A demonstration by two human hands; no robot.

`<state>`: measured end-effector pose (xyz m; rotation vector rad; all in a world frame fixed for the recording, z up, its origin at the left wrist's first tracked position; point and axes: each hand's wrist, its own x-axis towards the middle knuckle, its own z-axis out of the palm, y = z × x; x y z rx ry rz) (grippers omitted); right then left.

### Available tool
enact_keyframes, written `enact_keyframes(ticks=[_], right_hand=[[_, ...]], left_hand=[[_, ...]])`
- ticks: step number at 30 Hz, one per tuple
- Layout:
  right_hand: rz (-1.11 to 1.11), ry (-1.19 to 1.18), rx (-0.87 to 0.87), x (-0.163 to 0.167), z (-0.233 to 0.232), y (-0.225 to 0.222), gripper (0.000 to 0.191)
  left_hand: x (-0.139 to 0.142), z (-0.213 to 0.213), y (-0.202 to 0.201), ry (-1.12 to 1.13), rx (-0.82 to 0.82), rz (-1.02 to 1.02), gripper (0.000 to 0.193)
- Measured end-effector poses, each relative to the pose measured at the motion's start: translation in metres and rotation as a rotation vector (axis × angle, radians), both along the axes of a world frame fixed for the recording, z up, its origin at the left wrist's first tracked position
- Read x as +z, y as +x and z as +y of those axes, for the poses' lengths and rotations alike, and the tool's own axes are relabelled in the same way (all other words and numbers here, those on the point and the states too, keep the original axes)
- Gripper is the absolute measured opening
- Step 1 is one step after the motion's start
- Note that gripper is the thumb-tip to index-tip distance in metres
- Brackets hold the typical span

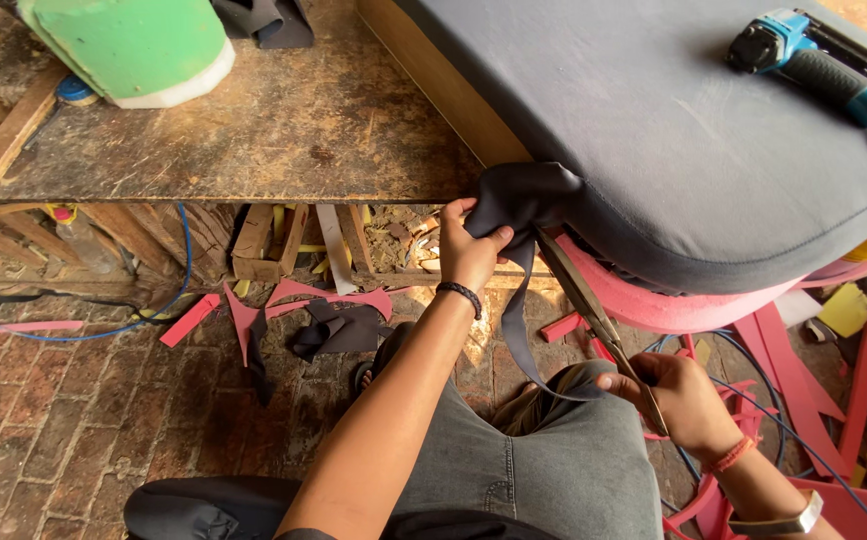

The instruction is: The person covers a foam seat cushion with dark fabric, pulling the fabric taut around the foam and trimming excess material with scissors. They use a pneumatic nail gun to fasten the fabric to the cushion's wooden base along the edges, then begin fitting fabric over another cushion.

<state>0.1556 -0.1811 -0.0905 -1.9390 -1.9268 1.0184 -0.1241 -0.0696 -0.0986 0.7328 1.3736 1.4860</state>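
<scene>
My left hand (468, 250) pinches a bunched fold of dark grey fabric (518, 195) at the corner of a grey upholstered cushion (673, 130) with pink foam (653, 300) under it. My right hand (683, 400) holds a pair of long scissors (593, 310), whose blades reach up to the fold just right of my left thumb. A narrow strip of the grey fabric (513, 340) hangs from the corner down toward my lap.
A blue power stapler (818, 60) lies on the cushion's far right. A worn wooden workbench (253, 120) carries a green foam block (133, 45). Pink and grey offcuts (323, 320) and a blue cable (178, 280) litter the brick floor.
</scene>
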Motion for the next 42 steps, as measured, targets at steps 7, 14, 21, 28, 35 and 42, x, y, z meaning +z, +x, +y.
enact_keyframes(ticks=[7,14,21,28,35,42], right_hand=[[0.221,-0.178,-0.122,-0.017,-0.013,0.005,0.05],[0.318,-0.143,-0.132,-0.027,-0.005,-0.01,0.047],[0.281,-0.08,-0.094,-0.059,-0.007,-0.028,0.044],[0.741,0.039,-0.004,-0.109,-0.022,-0.09,0.039],[0.89,0.167,-0.121,-0.111,0.012,-0.178,0.038],[0.965,0.194,-0.185,-0.08,0.002,-0.18,0.029]], left_hand=[[-0.02,0.004,-0.012,0.168,-0.007,0.184,0.057],[-0.026,0.001,-0.014,0.19,-0.019,0.193,0.055],[-0.017,-0.012,-0.027,0.211,0.018,0.29,0.042],[-0.005,-0.026,-0.044,0.17,-0.067,0.329,0.023],[-0.001,-0.052,-0.034,0.165,-0.05,0.297,0.023],[-0.003,-0.071,-0.053,0.218,-0.011,0.378,0.024]])
